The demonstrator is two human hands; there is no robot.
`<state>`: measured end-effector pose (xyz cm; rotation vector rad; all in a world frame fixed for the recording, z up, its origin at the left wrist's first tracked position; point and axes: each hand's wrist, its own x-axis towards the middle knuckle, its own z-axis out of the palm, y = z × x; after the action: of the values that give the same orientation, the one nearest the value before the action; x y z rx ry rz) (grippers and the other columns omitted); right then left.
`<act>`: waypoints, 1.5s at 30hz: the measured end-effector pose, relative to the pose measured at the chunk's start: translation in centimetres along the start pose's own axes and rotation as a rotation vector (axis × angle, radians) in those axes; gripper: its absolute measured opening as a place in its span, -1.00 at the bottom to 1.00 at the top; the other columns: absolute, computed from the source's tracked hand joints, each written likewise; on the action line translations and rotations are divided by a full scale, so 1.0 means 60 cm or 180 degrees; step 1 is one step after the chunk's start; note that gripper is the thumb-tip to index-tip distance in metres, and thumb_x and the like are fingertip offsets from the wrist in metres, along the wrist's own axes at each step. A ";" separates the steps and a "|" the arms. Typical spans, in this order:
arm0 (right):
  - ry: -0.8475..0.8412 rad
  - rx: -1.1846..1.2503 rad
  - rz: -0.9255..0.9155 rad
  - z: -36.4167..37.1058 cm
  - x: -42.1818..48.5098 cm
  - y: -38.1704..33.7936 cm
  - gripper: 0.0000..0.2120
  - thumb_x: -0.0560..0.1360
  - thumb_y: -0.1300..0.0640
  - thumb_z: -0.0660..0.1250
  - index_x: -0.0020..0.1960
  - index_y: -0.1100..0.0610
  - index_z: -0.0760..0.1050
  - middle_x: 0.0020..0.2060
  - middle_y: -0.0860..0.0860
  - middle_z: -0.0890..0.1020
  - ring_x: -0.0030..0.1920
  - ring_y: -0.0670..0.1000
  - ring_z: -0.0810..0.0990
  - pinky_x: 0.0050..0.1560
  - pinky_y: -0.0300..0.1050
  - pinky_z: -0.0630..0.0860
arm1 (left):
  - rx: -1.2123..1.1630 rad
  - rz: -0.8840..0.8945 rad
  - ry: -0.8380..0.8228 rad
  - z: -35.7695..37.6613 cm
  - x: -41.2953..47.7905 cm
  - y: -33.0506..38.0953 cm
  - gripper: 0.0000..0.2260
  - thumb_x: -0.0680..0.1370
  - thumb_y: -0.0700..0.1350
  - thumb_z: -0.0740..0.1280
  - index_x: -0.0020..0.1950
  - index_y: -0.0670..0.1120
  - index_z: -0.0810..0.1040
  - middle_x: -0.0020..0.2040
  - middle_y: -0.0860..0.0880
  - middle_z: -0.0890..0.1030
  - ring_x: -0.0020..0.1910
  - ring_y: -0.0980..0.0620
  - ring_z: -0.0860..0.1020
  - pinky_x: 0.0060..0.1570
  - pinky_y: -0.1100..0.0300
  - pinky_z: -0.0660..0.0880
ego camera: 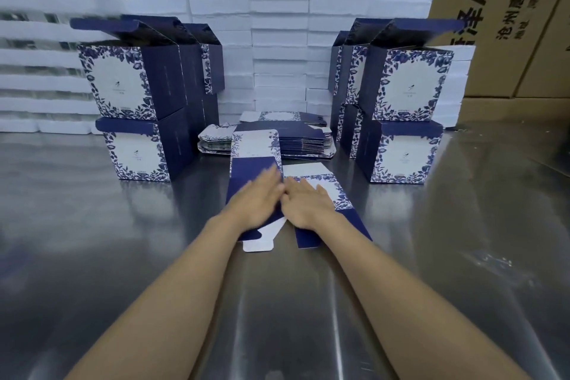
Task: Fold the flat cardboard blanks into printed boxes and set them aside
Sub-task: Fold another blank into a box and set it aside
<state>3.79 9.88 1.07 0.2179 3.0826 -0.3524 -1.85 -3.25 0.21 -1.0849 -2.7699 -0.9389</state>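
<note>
Left hand (257,197): I saw fingers straight, flat on the blank (251,151), though blurred.
Right hand (303,205): fingers flat, pressing it mid-frame.
Table (92,241): steel.

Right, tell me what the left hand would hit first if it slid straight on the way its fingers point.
The left hand lies flat on the blank, fingers aimed away and slightly right. Going on, it would cross that blank's printed flap, then probably meet the stack of flat blanks behind it, though depth is hard to judge.

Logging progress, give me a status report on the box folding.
Both hands, left and right, flat on blank. Not yet folded. Nothing in the way.
</note>
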 end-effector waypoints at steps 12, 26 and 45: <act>0.0764 0.0675 0.1002 -0.023 -0.018 0.094 -0.41 0.62 -0.21 -0.03 0.52 0.11 0.21 0.49 0.10 0.28 0.51 0.12 0.15 0.50 0.16 -0.06 | 0.1163 -0.1200 0.0423 -0.019 -0.016 0.003 -0.50 0.67 0.12 0.01 0.49 -0.16 0.25 0.56 -0.21 0.11 0.47 -0.23 0.24 0.40 -0.09 0.18; 0.0834 0.5369 -0.0250 -0.052 -0.057 0.069 -0.62 0.67 0.07 0.08 -0.12 0.02 0.65 -0.22 -0.02 0.67 -0.25 -0.07 0.65 -0.26 -0.30 0.55 | -0.4221 -0.1135 0.1785 -0.058 -0.008 0.009 -0.77 0.60 -0.07 0.23 -0.06 -0.10 0.67 -0.19 -0.01 0.70 -0.28 0.06 0.65 -0.36 0.28 0.52; 0.0882 0.6837 -0.0480 -0.043 -0.037 0.031 -0.58 0.58 -0.20 0.13 0.10 -0.01 0.66 0.04 0.04 0.70 0.06 0.06 0.67 -0.08 -0.09 0.61 | -0.3331 0.0106 0.2040 -0.039 -0.010 0.049 -0.71 0.68 -0.25 0.11 0.36 -0.06 0.42 0.23 -0.05 0.58 -0.02 0.17 0.65 -0.17 0.27 0.59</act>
<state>6.19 11.96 3.27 -0.0061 1.3078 -3.2346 0.01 -3.20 3.51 -0.6264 -1.6731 -2.3112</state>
